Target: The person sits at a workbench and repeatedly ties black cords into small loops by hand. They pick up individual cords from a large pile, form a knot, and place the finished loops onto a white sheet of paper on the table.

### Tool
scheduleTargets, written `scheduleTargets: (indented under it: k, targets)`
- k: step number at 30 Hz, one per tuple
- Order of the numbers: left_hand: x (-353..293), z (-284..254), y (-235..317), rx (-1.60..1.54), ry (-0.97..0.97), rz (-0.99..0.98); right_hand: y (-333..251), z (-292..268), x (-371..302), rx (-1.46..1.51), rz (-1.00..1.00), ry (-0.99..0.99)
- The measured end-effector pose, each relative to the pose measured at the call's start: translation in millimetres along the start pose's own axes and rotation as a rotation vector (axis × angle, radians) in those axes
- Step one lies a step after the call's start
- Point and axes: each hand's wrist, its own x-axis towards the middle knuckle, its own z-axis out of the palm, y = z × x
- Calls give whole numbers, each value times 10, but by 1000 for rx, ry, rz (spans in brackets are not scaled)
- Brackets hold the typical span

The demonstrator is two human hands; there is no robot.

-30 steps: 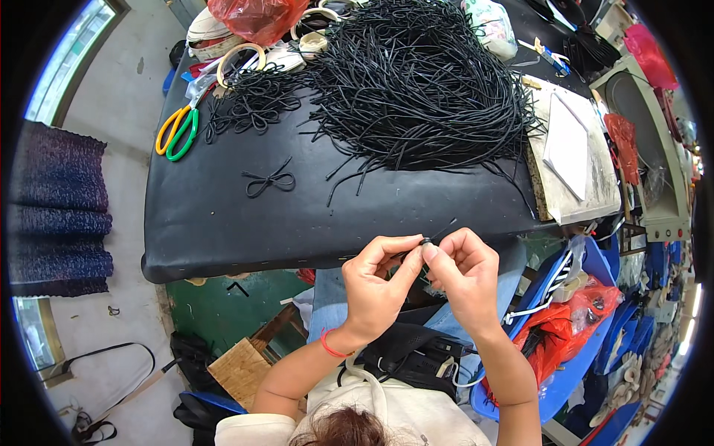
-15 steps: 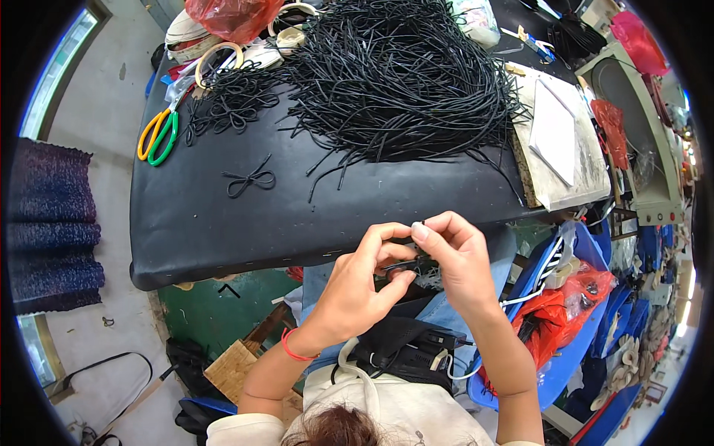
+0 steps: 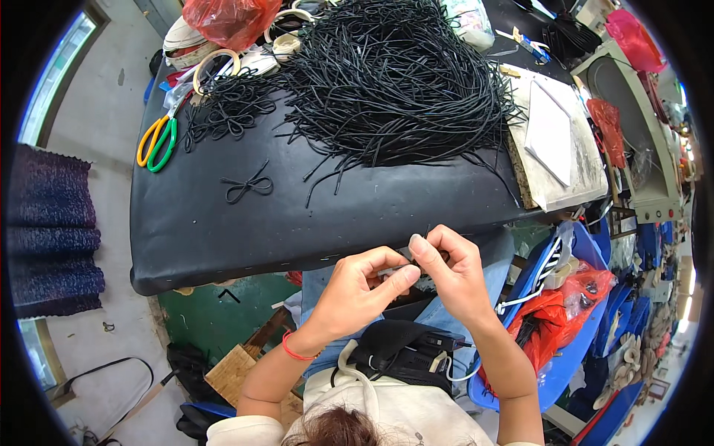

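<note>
My left hand (image 3: 362,290) and my right hand (image 3: 455,276) meet in front of the table's near edge, above my lap. Both are closed in a pinch on a thin black cord, mostly hidden by the fingers; a short end pokes up beside my right thumb. On the black table (image 3: 312,230) lies a single cord tied in a bow (image 3: 248,186). A large heap of loose black cords (image 3: 401,89) fills the far middle. Left of it sits a small pile of tied cord bows (image 3: 232,108).
Scissors with orange and green handles (image 3: 158,145) lie at the table's left edge. Tape rolls (image 3: 216,68) and a red plastic bag (image 3: 232,21) stand behind. At right are a board with white paper (image 3: 549,137) and a blue basket (image 3: 554,372) holding red bags.
My fingers have closed in more tightly around the cord, and my left hand's fingers have curled down. The loop that showed between the hands is now mostly hidden.
</note>
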Motion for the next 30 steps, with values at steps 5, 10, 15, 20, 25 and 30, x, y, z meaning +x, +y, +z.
scheduleTargets:
  k: [5, 10, 15, 20, 25, 30]
  targets:
    - [-16, 40, -28, -5, -24, 57, 26, 32, -9, 92, -32, 109]
    - [-122, 213, 29, 420, 151, 289, 67, 28, 93, 120, -12, 186]
    - [-86, 137, -97, 182, 99, 227, 46, -10, 67, 70, 29, 176]
    - [6, 30, -34, -55, 70, 115, -155, -139, 58, 220, 145, 38]
    - [19, 57, -12, -56, 97, 129, -131, -142, -55, 217, 99, -50]
    - [8, 69, 13, -164, 119, 125, -131, -85, -126, 195, 69, -98]
